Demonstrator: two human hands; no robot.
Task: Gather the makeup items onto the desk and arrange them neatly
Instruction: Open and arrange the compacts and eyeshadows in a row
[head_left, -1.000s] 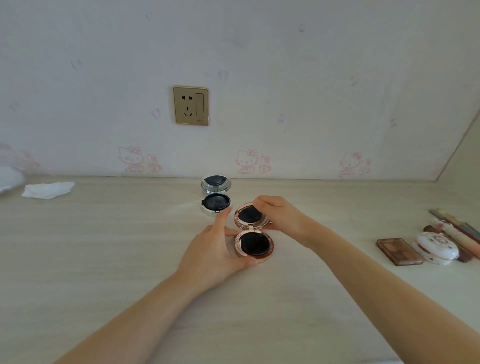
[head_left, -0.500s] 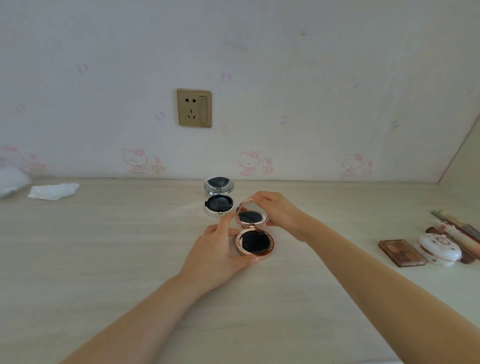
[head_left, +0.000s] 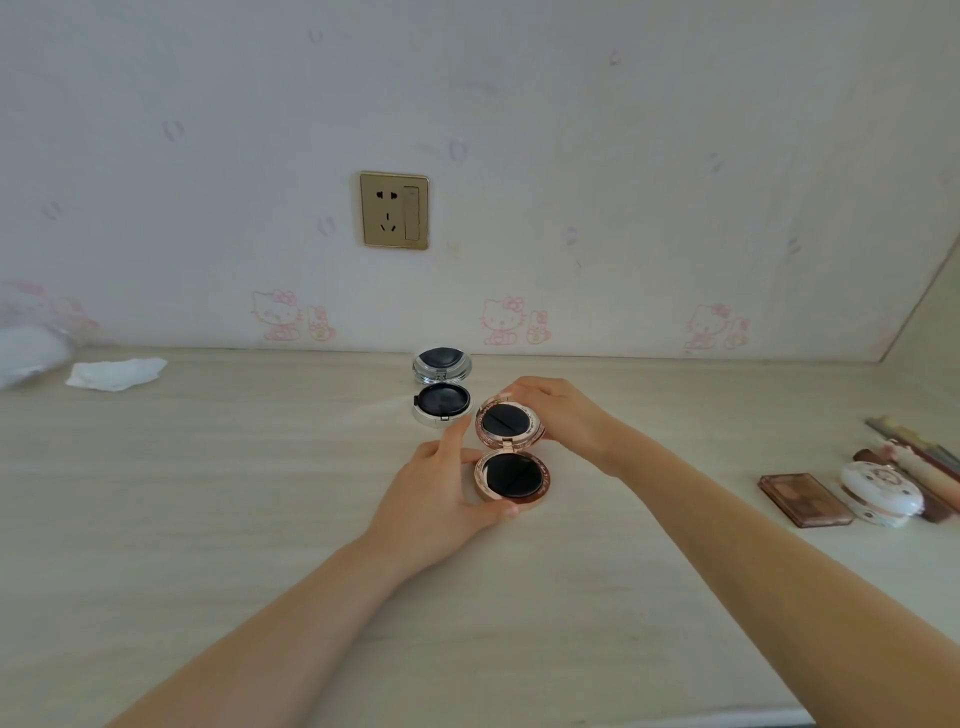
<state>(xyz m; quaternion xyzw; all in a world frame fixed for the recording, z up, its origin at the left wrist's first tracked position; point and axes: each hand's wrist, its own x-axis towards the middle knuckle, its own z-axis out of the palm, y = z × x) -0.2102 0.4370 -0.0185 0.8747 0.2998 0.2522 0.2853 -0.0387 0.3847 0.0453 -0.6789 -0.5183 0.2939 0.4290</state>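
Note:
A rose-gold round compact (head_left: 511, 475) lies on the pale wooden desk (head_left: 208, 493), its hinged lid raised so the mirror faces me. My left hand (head_left: 441, 493) grips the compact's base from the left, thumb under its front rim. My right hand (head_left: 561, 415) holds the top edge of the lid from behind. Just beyond, a silver compact (head_left: 443, 402) sits wide open near the wall. At the far right lie a brown eyeshadow palette (head_left: 802, 499), a white oval case (head_left: 880, 493) and several slim sticks (head_left: 919, 457).
A crumpled white tissue (head_left: 117, 372) lies at the back left next to a white blurred object (head_left: 26, 353). A gold wall socket (head_left: 395, 210) sits above the desk. The wall turns a corner at the right (head_left: 924, 312).
The rose-gold compact's lid has swung further upright under my right hand. My left hand has stayed on the base.

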